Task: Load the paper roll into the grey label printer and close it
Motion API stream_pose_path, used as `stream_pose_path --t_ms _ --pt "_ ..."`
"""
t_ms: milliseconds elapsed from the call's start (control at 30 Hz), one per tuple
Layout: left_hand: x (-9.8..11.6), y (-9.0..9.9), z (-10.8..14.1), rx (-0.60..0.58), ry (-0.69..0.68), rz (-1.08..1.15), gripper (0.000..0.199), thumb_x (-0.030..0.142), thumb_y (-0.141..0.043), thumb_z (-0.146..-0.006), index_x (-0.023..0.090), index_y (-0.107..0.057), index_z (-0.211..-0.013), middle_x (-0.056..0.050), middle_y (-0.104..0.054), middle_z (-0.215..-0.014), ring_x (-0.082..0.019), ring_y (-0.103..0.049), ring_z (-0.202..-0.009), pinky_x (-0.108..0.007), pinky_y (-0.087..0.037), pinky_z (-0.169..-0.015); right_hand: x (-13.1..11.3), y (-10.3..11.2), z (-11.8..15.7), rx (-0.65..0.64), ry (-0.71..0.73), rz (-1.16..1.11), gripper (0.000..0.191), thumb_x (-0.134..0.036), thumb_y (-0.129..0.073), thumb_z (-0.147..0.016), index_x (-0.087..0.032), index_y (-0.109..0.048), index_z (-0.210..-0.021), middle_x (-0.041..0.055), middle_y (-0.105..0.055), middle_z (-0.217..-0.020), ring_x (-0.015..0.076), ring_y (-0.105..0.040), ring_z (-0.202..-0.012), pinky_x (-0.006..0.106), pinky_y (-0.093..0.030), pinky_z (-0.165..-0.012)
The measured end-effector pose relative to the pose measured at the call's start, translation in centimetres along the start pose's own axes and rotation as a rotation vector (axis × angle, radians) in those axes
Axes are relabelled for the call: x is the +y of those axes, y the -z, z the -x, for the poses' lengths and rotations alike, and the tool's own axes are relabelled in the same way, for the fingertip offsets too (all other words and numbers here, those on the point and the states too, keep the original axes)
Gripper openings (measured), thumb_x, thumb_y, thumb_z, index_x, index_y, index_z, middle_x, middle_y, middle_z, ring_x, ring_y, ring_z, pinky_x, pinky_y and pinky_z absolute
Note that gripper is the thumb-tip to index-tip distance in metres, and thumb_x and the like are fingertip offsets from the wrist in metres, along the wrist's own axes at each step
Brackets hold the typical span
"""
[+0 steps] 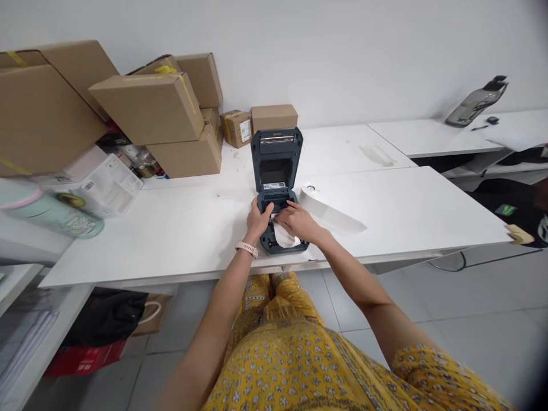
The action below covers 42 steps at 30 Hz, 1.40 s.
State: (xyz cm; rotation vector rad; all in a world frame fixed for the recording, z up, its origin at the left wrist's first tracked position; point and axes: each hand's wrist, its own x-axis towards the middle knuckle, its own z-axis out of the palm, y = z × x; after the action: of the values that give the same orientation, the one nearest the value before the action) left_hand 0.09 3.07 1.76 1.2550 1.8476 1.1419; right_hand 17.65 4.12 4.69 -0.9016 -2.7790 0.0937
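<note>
A dark label printer (278, 162) stands on the white table with its lid raised. White paper (286, 237) lies inside its lower half. My left hand (258, 220) is on the printer's left edge, thumb over the inner side, fingers wrapped round the rim. My right hand (297, 221) reaches into the printer from the right, above the paper; its fingers point at the inner parts, and the fingertips are partly hidden. Just right of the printer is a small white roll (309, 189) with a loose strip (336, 217) trailing across the table.
Cardboard boxes (148, 108) are stacked at the back left of the white table (192, 228). A green bottle (64, 214) leans at the far left. A grey bottle (477, 103) is at the back right. Part of a person in dark clothing (500, 200) shows at the right edge.
</note>
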Motion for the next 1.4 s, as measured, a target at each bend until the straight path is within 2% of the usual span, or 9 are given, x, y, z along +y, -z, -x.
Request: stream_pose_path --t_ms 133,267,433,667,867,1067,1267,1333,1400 --pt "0.2 0.1 0.2 -0.009 -0.010 -0.028 0.070 0.051 -0.063 -0.096 0.017 -0.047 -0.155 -0.016 -0.064 -0.151 -0.034 -0.061 -0.141 -0.046 -0.045 -0.118 -1.1 -1.0 3.7 0.109 0.010 -0.116 0.043 -0.027 -0.039 -0.111 -0.019 -0.069 -0.141 0.0104 -0.073 -0.142 0.0258 -0.067 -0.133 0.050 -0.040 -0.126" --pt "0.3 0.2 0.4 -0.012 -0.020 -0.054 0.067 0.051 -0.060 -0.097 0.018 -0.048 -0.154 -0.016 -0.065 -0.151 -0.034 -0.062 -0.139 -0.048 -0.046 -0.117 -1.5 -1.2 5.1 0.119 -0.014 -0.152 0.044 -0.033 -0.039 -0.112 -0.025 -0.063 -0.148 0.0073 -0.064 -0.154 0.0274 -0.057 -0.146 0.054 -0.041 -0.125" --pt "0.4 0.3 0.2 -0.014 -0.020 -0.085 0.067 0.051 -0.060 -0.097 0.019 -0.048 -0.155 -0.016 -0.066 -0.150 -0.034 -0.061 -0.140 -0.047 -0.047 -0.117 -1.0 -0.6 5.1 0.090 -0.026 -0.112 0.042 -0.036 -0.041 -0.112 -0.030 -0.065 -0.146 0.0043 -0.066 -0.152 0.0288 -0.058 -0.144 0.058 -0.036 -0.125" --pt "0.4 0.3 0.0 -0.028 -0.050 -0.121 0.061 0.048 -0.053 -0.100 0.020 -0.049 -0.154 -0.015 -0.070 -0.145 -0.035 -0.065 -0.135 -0.049 -0.048 -0.114 -0.7 -0.4 5.4 0.070 -0.018 -0.125 0.042 -0.036 -0.040 -0.113 -0.033 -0.062 -0.148 0.0018 -0.063 -0.155 0.0285 -0.052 -0.150 0.058 -0.033 -0.126" --pt "0.8 0.4 0.3 -0.027 -0.033 -0.156 0.064 0.049 -0.054 -0.100 0.018 -0.047 -0.155 -0.017 -0.069 -0.144 -0.036 -0.064 -0.137 -0.049 -0.047 -0.116 -2.6 -1.2 6.2 0.135 0.003 -0.090 0.044 -0.033 -0.042 -0.111 -0.025 -0.062 -0.150 0.0065 -0.057 -0.160 0.0272 -0.052 -0.151 0.055 -0.037 -0.128" --pt "0.9 0.3 0.3 -0.018 -0.018 -0.155 0.063 0.047 -0.055 -0.100 0.018 -0.048 -0.156 -0.016 -0.069 -0.145 -0.035 -0.060 -0.142 -0.047 -0.043 -0.120 -4.8 -1.9 7.9 0.162 -0.021 -0.104 0.045 -0.033 -0.045 -0.111 -0.025 -0.058 -0.153 0.0063 -0.054 -0.162 0.0270 -0.051 -0.152 0.054 -0.041 -0.127" --pt "1.1 0.5 0.5 -0.053 -0.011 -0.125 0.074 0.052 -0.059 -0.098 0.018 -0.040 -0.160 -0.018 -0.060 -0.156 -0.036 -0.054 -0.148 -0.049 -0.040 -0.122 -5.2 -2.4 8.3 0.197 -0.073 -0.200 0.046 -0.034 -0.050 -0.109 -0.030 -0.056 -0.154 0.0042 -0.053 -0.163 0.0267 -0.048 -0.154 0.057 -0.040 -0.128" --pt "0.8 0.6 1.2 -0.078 0.008 -0.097 0.083 0.053 -0.064 -0.094 0.017 -0.035 -0.163 -0.019 -0.054 -0.161 -0.037 -0.051 -0.150 -0.050 -0.038 -0.124 -5.2 -2.4 8.5 0.222 -0.067 -0.285 0.044 -0.036 -0.053 -0.108 -0.031 -0.060 -0.151 0.0047 -0.056 -0.161 0.0282 -0.049 -0.154 0.060 -0.039 -0.128" --pt "0.2 0.6 2.6 -0.093 0.023 -0.033 0.091 0.052 -0.071 -0.090 0.018 -0.031 -0.165 -0.019 -0.049 -0.165 -0.037 -0.048 -0.153 -0.049 -0.036 -0.126 -5.0 -2.2 8.6 0.278 -0.050 -0.427 0.038 -0.038 -0.055 -0.107 -0.032 -0.067 -0.142 0.0044 -0.064 -0.153 0.0284 -0.056 -0.148 0.061 -0.042 -0.126"
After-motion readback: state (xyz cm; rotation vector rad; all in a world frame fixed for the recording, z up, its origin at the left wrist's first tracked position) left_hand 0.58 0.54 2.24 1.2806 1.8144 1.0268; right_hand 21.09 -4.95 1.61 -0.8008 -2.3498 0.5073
